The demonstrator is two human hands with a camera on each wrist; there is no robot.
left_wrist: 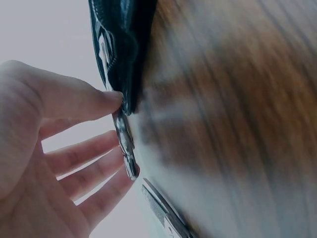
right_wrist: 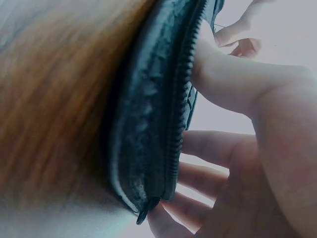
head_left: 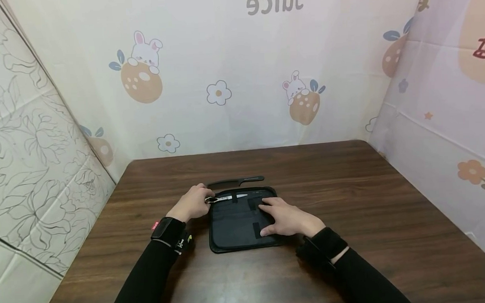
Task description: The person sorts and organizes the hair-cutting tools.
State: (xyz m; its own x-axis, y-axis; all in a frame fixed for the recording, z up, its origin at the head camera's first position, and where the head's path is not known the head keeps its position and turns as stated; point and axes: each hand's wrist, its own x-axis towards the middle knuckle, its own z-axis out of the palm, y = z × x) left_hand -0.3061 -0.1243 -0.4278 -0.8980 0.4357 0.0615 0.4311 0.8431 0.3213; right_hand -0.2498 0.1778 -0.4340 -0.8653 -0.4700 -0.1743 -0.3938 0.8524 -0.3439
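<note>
A black zip case (head_left: 234,235) lies unfolded on the table, with elastic loops inside. A pair of silver scissors (head_left: 228,197) sits along its far side under one loop, blades pointing right. My left hand (head_left: 193,202) is at the case's far left corner and pinches the scissors' handles, thumb on one side and fingers on the other, as the left wrist view shows. My right hand (head_left: 288,218) rests on the right part of the case with fingers spread and thumb on the inner face. In the right wrist view the zipper edge (right_wrist: 185,99) runs beside the thumb.
Just beyond the case a black comb (head_left: 231,182) lies on the brown wooden table (head_left: 349,187). Patterned cloth (head_left: 246,56) hangs behind the table and along both sides.
</note>
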